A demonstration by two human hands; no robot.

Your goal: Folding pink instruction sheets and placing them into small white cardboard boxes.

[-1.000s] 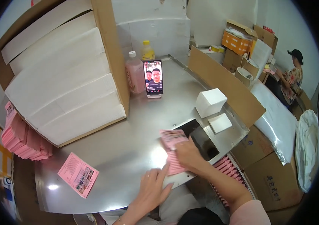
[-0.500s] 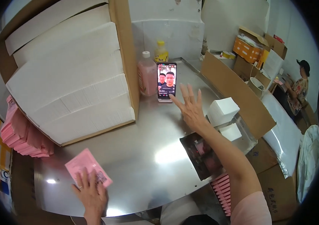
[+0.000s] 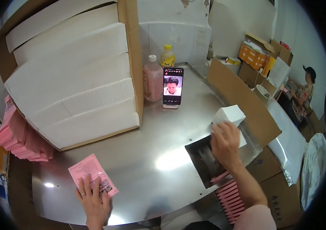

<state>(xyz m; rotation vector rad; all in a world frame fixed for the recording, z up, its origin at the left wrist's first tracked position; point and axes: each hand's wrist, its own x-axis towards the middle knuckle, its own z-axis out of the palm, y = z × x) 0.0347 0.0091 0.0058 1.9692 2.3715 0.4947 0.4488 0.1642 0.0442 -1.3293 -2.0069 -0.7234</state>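
Note:
My left hand (image 3: 95,205) lies flat on a pink printed packet (image 3: 87,167) at the left front of the metal table, fingers spread. At the right, my right hand (image 3: 227,145) hovers by a dark opening (image 3: 195,157) in the tabletop, beside two white boxes (image 3: 230,114). Its fingers look bent but are blurred; whether they hold anything cannot be made out. A pink packet (image 3: 219,177) shows at the opening's near edge. Below it stands a row of pink packets (image 3: 230,199). A phone (image 3: 173,86) propped upright at the back shows a video of a person.
A large carton (image 3: 130,57) filled with white stacks stands at the left, with a pile of pink packets (image 3: 23,132) beside it. Behind the phone are a pink bottle (image 3: 153,81) and a yellow-capped bottle (image 3: 167,56). A cardboard panel (image 3: 243,101) borders the right; a person (image 3: 305,94) sits beyond.
My right hand has drawn back from the phone to the opening and white boxes. The picture on the phone has changed. My left hand stays on the packet.

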